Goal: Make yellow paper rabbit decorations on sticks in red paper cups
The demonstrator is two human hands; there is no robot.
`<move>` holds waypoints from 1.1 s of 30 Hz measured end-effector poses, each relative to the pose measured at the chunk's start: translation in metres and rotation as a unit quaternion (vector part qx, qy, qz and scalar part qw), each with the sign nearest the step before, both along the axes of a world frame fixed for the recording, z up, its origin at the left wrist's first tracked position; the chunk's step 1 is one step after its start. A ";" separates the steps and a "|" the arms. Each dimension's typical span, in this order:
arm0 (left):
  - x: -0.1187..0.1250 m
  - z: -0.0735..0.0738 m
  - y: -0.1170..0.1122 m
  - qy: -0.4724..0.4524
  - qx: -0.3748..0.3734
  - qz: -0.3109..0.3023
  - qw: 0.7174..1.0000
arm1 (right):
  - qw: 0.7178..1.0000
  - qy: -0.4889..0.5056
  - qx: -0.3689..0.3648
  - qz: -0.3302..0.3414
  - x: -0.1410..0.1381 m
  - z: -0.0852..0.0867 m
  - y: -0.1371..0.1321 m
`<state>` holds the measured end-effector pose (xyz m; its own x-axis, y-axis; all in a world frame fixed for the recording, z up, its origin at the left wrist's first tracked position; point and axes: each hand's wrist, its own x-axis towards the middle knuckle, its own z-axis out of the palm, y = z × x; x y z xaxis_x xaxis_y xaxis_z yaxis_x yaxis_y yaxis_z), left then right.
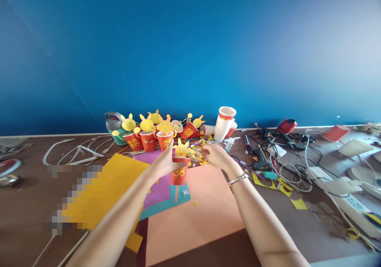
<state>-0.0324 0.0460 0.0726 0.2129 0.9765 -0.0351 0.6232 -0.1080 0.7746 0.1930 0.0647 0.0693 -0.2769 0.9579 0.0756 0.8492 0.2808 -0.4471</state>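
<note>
My left hand [166, 162] is wrapped round a red paper cup [179, 175] with gold lettering, held above the coloured paper. Out of the cup's top rises a yellow paper animal head [182, 149] with pointed ears, and an orange stick shows below its base. To the right of the cup, my right hand [216, 156] has its fingers bent together close to a small yellow piece by the cup; what they pinch is too small to make out. Behind the hands stand several similar red cups [148, 142] with yellow animal heads.
Sheets of peach paper [196, 219] and yellow paper [110, 191] cover the middle. A white paper cup stack [224, 126] stands near the blue wall. Rightward lie a glue gun [261, 160], tangled cables, yellow scraps [299, 203] and a power strip [348, 203]. White cables [80, 154] lie left.
</note>
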 end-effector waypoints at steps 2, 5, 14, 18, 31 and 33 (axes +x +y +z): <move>-0.002 0.002 0.000 0.081 -0.007 -0.004 0.997 | 0.998 -0.049 -0.031 0.023 -0.008 -0.002 -0.003; -0.002 0.003 -0.001 0.183 -0.013 -0.009 0.983 | 0.990 -0.125 -0.053 0.044 -0.026 -0.006 -0.009; -0.005 0.014 -0.003 0.278 -0.033 -0.006 0.960 | 0.975 -0.211 -0.064 -0.012 -0.049 -0.012 -0.017; -0.013 0.018 0.000 0.278 -0.039 0.003 0.960 | 0.976 -0.209 -0.060 -0.012 -0.047 -0.013 -0.017; -0.061 0.032 0.014 0.154 -0.040 0.017 0.987 | 0.990 -0.103 0.045 0.084 -0.065 -0.037 -0.020; -0.062 0.035 0.014 0.152 -0.039 0.021 0.987 | 0.985 -0.104 0.075 0.111 -0.069 -0.047 -0.020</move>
